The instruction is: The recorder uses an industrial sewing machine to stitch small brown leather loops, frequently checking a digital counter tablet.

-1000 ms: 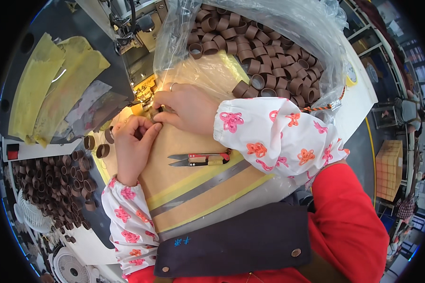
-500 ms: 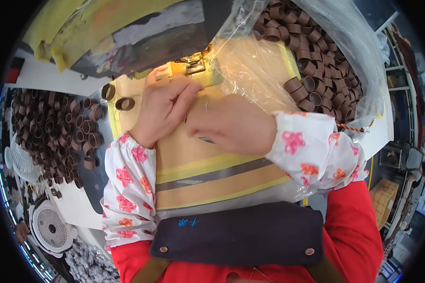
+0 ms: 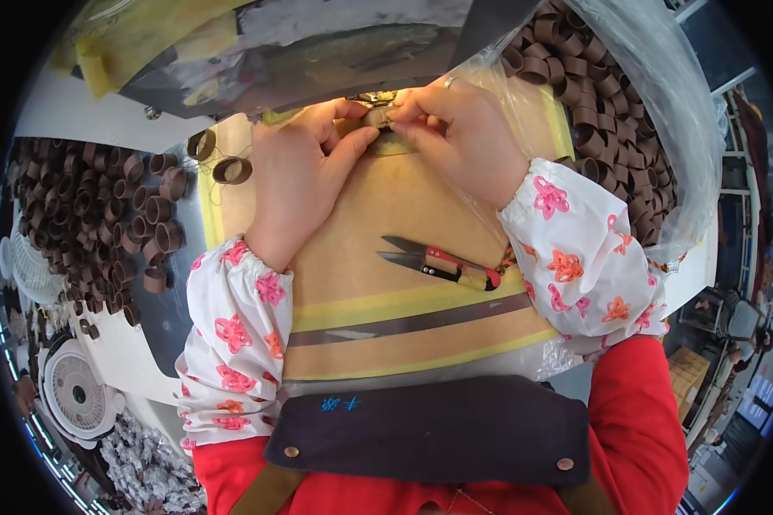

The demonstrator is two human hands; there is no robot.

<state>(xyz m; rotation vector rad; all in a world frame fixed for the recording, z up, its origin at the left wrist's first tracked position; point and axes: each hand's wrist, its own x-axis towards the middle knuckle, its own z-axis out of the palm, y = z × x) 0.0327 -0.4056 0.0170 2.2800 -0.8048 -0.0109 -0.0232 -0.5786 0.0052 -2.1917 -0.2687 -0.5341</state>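
My left hand (image 3: pixel 305 163) and my right hand (image 3: pixel 468 124) meet under the lit front of what looks like a sewing machine (image 3: pixel 381 97). The thumb and fingers of each are pinched together beside a small metal part. Between the fingertips is a small brownish piece (image 3: pixel 378 118), mostly hidden, whose kind I cannot make out. Below my hands, thread snips (image 3: pixel 442 262) with dark blades and a red and yellow handle lie on the tan work surface (image 3: pixel 352 249). A cord runs from their handle end towards my right sleeve.
Brown ring-shaped bands (image 3: pixel 103 215) are heaped at left, with two loose rings (image 3: pixel 232 170) nearer my left hand. More brown bands (image 3: pixel 605 120) fill a clear plastic bag (image 3: pixel 691 112) at right. The dark machine cover (image 3: pixel 318 51) overhangs my hands. A white fan (image 3: pixel 79 395) stands lower left.
My right hand has moved up from mid-table to the machine, uncovering the snips. My left hand has shifted slightly, its thumb and fingers now at the small piece.
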